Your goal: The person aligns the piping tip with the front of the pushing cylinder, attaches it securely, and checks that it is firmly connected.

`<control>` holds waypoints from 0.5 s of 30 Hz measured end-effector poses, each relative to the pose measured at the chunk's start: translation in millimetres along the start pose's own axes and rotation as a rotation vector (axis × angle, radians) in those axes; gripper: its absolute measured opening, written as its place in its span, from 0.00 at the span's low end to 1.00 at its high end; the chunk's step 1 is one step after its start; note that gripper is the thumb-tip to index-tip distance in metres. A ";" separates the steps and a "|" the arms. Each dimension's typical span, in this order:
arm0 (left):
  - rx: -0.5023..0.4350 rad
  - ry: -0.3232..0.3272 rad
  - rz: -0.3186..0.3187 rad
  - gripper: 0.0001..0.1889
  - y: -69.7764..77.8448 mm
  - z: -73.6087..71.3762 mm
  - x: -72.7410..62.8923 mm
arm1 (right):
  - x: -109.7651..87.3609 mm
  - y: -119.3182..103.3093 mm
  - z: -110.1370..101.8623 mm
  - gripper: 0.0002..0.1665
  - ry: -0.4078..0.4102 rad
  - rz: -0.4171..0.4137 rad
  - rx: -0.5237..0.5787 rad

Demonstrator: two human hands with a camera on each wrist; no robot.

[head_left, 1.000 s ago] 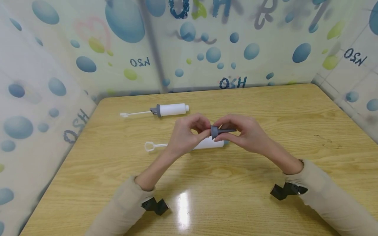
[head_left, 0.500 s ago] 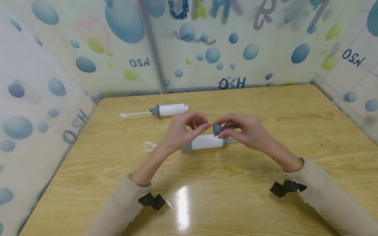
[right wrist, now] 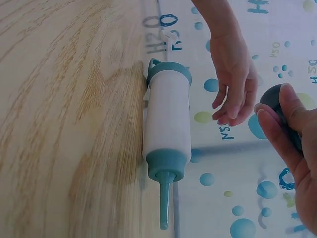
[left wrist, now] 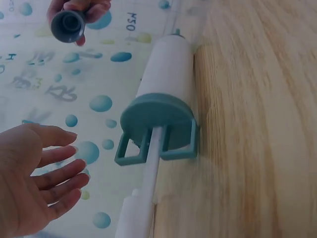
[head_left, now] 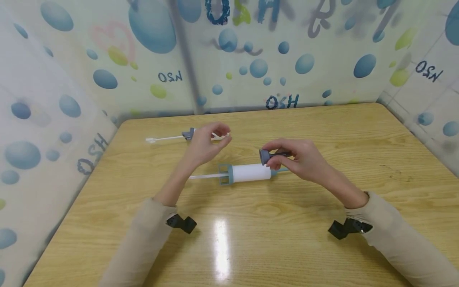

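Observation:
My right hand point(head_left: 301, 161) pinches a grey nozzle point(head_left: 264, 157) by its narrow part, its wide hollow end facing left. In the left wrist view that round opening of the nozzle point(left wrist: 68, 26) shows. My left hand point(head_left: 205, 145) is apart from it, fingers loosely bent with nothing between them, over the white syringe with a grey collar point(head_left: 187, 134). That syringe's barrel is mostly hidden behind the hand. A larger white syringe with teal ends point(head_left: 251, 173) lies on the table below both hands. Its ring handle is hidden behind the left forearm.
Both syringes lie on a wooden table point(head_left: 272, 239), whose back edge meets a wall sheet point(head_left: 251, 89) printed with blue and green drops. Small black cameras point(head_left: 182, 224) sit on both sleeves.
My left hand has let go of the grey nozzle and moved left and back toward the grey-collared syringe. The nozzle stays in my right hand, which has barely moved.

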State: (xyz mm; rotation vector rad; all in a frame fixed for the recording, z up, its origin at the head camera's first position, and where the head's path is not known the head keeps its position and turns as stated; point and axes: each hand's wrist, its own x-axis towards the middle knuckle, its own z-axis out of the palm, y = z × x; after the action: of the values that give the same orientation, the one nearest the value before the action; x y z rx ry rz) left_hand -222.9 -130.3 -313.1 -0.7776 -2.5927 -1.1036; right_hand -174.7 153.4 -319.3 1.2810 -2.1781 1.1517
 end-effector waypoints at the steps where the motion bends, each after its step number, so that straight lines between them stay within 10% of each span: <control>1: 0.025 -0.018 -0.019 0.11 -3.0 -0.8 2.0 | -0.3 0.4 -0.2 0.24 0.000 0.000 -0.002; 15: 0.323 -0.227 -0.271 0.30 -41.2 -11.0 24.1 | -0.8 5.5 -3.3 0.26 0.003 -0.007 0.018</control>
State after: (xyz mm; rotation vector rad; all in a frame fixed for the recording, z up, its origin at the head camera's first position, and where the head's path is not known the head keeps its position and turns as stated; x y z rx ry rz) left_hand -265.7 -152.7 -320.9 -0.5142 -3.0319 -0.6547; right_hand -179.2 157.9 -320.4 1.2928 -2.1645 1.1715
